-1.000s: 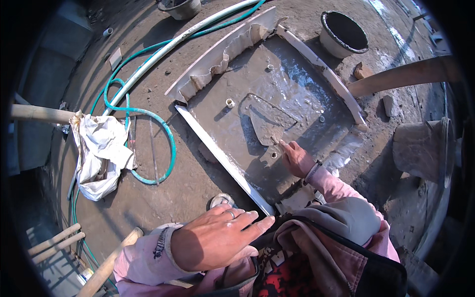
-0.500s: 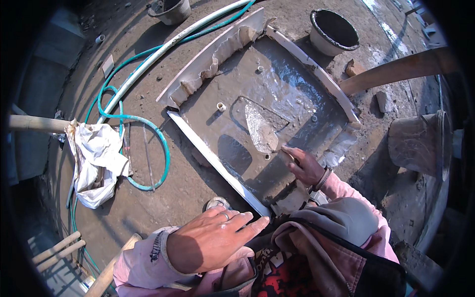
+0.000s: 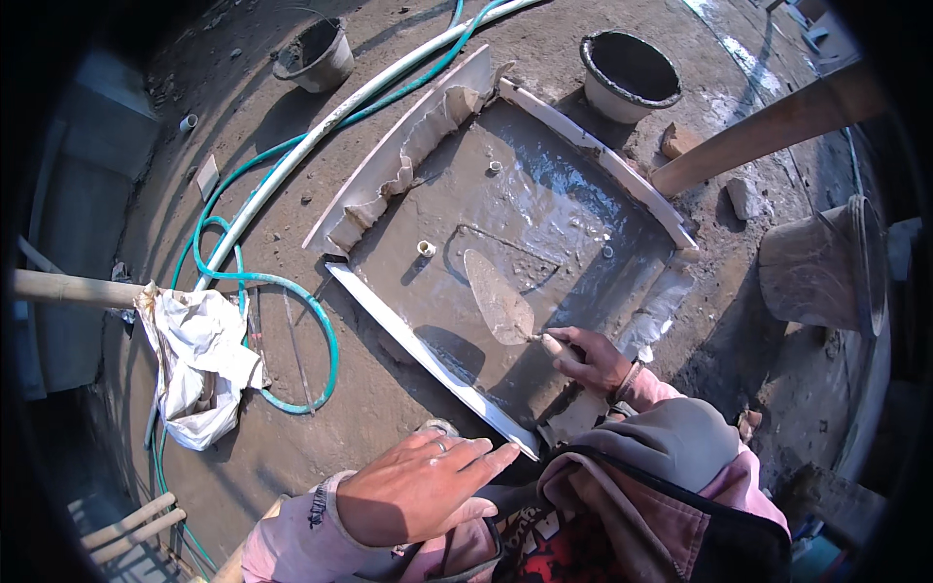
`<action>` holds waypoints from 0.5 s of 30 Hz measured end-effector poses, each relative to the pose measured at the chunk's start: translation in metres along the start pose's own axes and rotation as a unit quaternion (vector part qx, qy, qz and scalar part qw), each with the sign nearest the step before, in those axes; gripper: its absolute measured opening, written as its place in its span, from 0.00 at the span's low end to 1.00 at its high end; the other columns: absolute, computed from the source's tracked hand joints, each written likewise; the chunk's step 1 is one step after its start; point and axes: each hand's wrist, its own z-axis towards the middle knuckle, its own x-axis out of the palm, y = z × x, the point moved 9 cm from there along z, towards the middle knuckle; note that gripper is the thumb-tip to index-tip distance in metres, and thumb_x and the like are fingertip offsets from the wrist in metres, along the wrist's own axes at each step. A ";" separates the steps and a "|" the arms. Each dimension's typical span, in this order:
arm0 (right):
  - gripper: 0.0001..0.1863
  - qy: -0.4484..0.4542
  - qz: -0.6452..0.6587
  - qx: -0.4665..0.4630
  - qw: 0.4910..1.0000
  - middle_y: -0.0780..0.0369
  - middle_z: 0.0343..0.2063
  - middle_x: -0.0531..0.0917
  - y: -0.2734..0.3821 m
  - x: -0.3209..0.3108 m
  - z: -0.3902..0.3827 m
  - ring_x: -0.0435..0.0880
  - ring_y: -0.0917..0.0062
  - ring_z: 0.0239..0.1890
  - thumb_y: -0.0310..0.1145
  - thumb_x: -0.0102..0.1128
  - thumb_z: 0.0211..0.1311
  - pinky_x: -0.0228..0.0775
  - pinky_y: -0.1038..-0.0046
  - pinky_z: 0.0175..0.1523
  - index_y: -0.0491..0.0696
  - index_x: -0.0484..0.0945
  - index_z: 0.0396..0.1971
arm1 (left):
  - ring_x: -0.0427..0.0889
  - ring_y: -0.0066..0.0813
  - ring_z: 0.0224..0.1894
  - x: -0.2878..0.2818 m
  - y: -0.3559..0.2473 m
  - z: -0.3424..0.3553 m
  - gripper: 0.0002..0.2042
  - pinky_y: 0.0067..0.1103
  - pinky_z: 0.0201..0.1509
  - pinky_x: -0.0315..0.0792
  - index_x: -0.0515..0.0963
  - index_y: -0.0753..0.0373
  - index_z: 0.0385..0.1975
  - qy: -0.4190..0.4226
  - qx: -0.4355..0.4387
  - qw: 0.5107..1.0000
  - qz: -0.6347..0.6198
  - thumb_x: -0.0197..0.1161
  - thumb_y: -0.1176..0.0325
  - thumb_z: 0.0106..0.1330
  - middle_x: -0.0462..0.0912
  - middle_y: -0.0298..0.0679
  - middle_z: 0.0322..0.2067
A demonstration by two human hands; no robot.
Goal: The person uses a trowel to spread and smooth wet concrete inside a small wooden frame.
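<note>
My right hand (image 3: 591,360) is closed round the handle of a pointed trowel (image 3: 501,303). The blade lies over wet grey mortar (image 3: 428,301) inside a low square frame. A thin bent rod (image 3: 505,238) shows in the mortar just beyond the blade. Short pipe stubs poke up through the surface, among them a pale one (image 3: 426,250) left of the trowel. My left hand (image 3: 423,491) is empty, palm down with its fingers stretched out, close to the near end of the frame's white left board (image 3: 428,358).
Beyond the frame's far right board (image 3: 603,151) stands a dark-lined bucket (image 3: 632,78). Another bucket (image 3: 316,56) is at far left, and a larger one (image 3: 816,267) lies tilted at right. A teal hose (image 3: 330,340), a white pipe (image 3: 292,160) and a white sack (image 3: 199,369) lie left.
The trowel has been drawn nearer to me, and its blade looks duller and less shiny. My right hand has come nearer too. My left hand stays stretched out; the whole view has shifted slightly.
</note>
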 end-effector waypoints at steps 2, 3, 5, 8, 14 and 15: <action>0.27 -0.079 -0.092 -0.044 0.992 0.51 0.44 0.80 0.002 -0.027 0.005 0.81 0.61 0.47 0.32 0.61 0.59 0.72 0.66 0.54 0.42 0.70 0.59 | 0.70 0.48 0.64 -0.001 0.003 0.004 0.32 0.40 0.67 0.62 0.57 0.58 0.69 0.009 -0.005 1.000 -0.010 0.54 0.49 0.70 0.71 0.49 0.62; 0.27 -0.114 -0.137 -0.067 0.982 0.51 0.43 0.79 0.004 -0.041 0.010 0.81 0.60 0.46 0.32 0.62 0.58 0.72 0.66 0.53 0.42 0.70 0.59 | 0.70 0.48 0.64 0.000 0.002 0.004 0.31 0.40 0.67 0.62 0.58 0.59 0.69 0.013 -0.004 1.000 -0.007 0.54 0.49 0.70 0.71 0.49 0.62; 0.27 -0.197 -0.196 -0.092 0.956 0.51 0.40 0.79 -0.004 -0.077 0.027 0.80 0.56 0.43 0.34 0.63 0.58 0.73 0.64 0.49 0.43 0.70 0.57 | 0.69 0.49 0.64 0.001 0.002 0.005 0.31 0.40 0.68 0.61 0.60 0.59 0.68 0.019 -0.007 1.000 -0.003 0.54 0.50 0.70 0.71 0.49 0.62; 0.23 -0.213 -0.287 -0.090 0.930 0.51 0.39 0.79 -0.015 -0.121 0.060 0.81 0.54 0.42 0.31 0.59 0.57 0.74 0.60 0.46 0.45 0.72 0.54 | 0.70 0.50 0.63 0.002 -0.002 0.004 0.29 0.40 0.67 0.62 0.62 0.62 0.66 0.027 0.005 1.000 -0.012 0.54 0.51 0.70 0.72 0.50 0.60; 0.17 -0.111 -0.427 -0.097 0.892 0.53 0.37 0.79 0.006 -0.126 0.146 0.82 0.54 0.39 0.29 0.54 0.56 0.76 0.57 0.43 0.47 0.74 0.47 | 0.79 0.51 0.48 0.000 -0.007 0.004 0.27 0.40 0.56 0.68 0.64 0.64 0.63 -0.051 0.043 0.998 -0.015 0.57 0.55 0.69 0.78 0.47 0.49; 0.16 -0.071 -0.458 -0.100 0.880 0.54 0.37 0.79 0.005 -0.118 0.166 0.82 0.55 0.38 0.29 0.54 0.57 0.76 0.57 0.42 0.48 0.74 0.47 | 0.79 0.51 0.48 -0.001 -0.008 0.002 0.28 0.40 0.56 0.68 0.64 0.64 0.63 -0.061 0.044 0.997 -0.013 0.57 0.55 0.68 0.78 0.47 0.49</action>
